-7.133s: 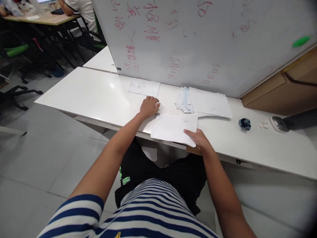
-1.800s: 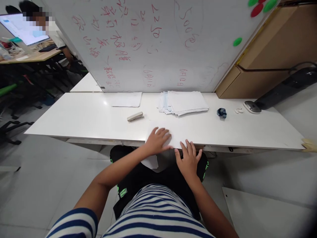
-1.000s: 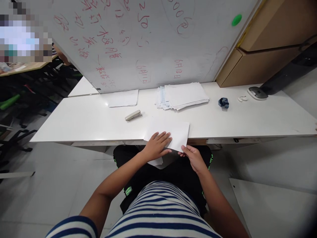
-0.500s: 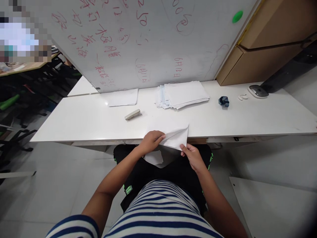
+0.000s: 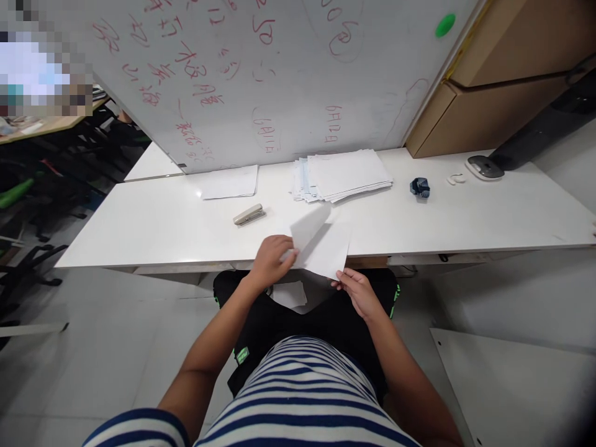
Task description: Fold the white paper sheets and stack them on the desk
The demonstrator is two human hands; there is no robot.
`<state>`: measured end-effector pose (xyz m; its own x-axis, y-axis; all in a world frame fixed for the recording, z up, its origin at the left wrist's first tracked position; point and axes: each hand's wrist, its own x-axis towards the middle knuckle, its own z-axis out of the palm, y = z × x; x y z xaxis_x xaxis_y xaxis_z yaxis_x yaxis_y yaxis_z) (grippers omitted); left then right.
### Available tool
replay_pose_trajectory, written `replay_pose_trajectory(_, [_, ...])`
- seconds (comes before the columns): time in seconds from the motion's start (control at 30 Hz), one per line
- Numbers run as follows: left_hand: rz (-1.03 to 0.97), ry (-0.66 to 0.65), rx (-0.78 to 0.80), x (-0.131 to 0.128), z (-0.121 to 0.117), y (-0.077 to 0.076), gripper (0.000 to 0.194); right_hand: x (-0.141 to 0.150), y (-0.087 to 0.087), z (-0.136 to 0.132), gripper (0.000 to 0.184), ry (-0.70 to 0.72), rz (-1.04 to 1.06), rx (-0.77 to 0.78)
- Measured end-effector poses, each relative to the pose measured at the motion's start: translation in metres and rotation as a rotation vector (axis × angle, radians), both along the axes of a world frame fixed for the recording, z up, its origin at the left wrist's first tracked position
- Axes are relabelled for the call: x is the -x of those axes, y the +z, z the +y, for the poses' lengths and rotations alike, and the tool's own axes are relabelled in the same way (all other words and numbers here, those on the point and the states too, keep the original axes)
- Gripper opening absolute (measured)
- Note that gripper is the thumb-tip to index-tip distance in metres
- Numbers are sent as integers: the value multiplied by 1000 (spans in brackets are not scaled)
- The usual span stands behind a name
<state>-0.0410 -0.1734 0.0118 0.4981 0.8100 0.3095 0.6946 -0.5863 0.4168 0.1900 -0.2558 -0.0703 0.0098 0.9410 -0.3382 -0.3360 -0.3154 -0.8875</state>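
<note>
White paper (image 5: 326,248), in leaves: at the front edge of the desk (image 5: 153,217), between the hands, its near edge jutting out past the desk. Long axis runs side to side, the right end dipping slightly toward the wearer. One leaf is raised at the left and slants up toward the far side; the lower part lies nearly flat.

Left hand (image 5: 274,259): fingers curled, narrow gap to the thumb, fingertips at the raised leaf's left edge; whether it grips cannot be told.

Right hand (image 5: 357,290): closed, pinching the paper's near right corner between thumb and fingers.

Stapler (image 5: 249,215): on the desk, beyond the left hand, apart from the paper.

Change from half a second ago: the leaf, then only buckled in a low diagonal ridge, now stands up; the left hand sits slightly farther left; the right hand keeps the same corner.
</note>
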Motion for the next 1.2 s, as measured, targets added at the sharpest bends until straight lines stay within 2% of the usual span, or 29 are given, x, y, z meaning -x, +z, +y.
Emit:
replay_pose_trajectory(0.03, [49, -75, 22, -7, -3, -3, 29, 1, -1, 1, 30, 2, -9, 1])
replay_pose_trajectory(0.1, [122, -159, 90, -20, -9, -9, 50, 3, -3, 3, 29, -8, -15, 8])
replay_pose_trajectory(0.17, [166, -165, 162, -31, -13, -14, 70, 5, -4, 4, 29, -39, -18, 17])
replay_pose_trajectory(0.23, [178, -131, 210, -37, -16, -18, 74, 6, -5, 5, 29, -70, -31, 24])
replay_pose_trajectory(0.4, [144, -81, 233, -41, -17, -17, 64, 8, -4, 7, 30, -99, -56, 35])
replay_pose_trajectory(0.57, [152, -76, 214, -41, -20, -15, 50, 10, -5, 8, 34, -49, -30, 19])
replay_pose_trajectory(0.83, [205, -9, 198, -50, -31, -14, 49, 12, -2, 9, 29, -96, -42, -20])
replay_pose_trajectory(1.0, [207, -40, 195, -52, -34, -13, 46, 12, 0, 5, 32, -102, -128, -55])
replay_pose_trajectory(1.2, [140, -92, 188, -58, -36, -13, 25, 13, -7, 1, 40, -103, -232, -74])
